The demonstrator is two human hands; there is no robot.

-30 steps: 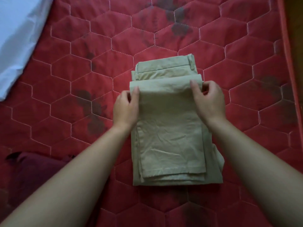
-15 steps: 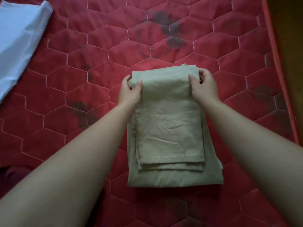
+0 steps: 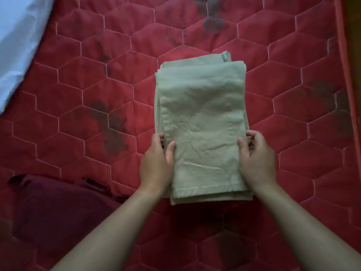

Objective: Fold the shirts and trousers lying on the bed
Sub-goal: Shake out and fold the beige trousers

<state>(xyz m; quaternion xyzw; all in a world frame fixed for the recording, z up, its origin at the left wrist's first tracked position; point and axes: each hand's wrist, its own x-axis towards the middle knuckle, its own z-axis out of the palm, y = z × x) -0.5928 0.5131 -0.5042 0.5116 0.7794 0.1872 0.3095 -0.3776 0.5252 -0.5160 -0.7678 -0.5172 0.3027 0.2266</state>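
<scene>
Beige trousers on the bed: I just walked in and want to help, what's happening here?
A person's left hand and right hand grip the side edges of the beige trousers, already folded into a flat stack on the red quilted bed. A maroon garment and a pale blue cloth lie to the left.

Left hand (image 3: 156,163): fingertips hidden under left edge of the folded khaki cotton trousers (image 3: 201,124). Right hand (image 3: 256,159): fingertips partly hidden at their right edge. Lower folds covered by top layer. Pale blue-white sheet (image 3: 17,45), far-left corner of the red hexagon-quilted mattress (image 3: 97,75), cut by frame top & left. Dark maroon cloth (image 3: 54,202), near-left: too dim to tell what garment. Both forearms cut at btm
</scene>
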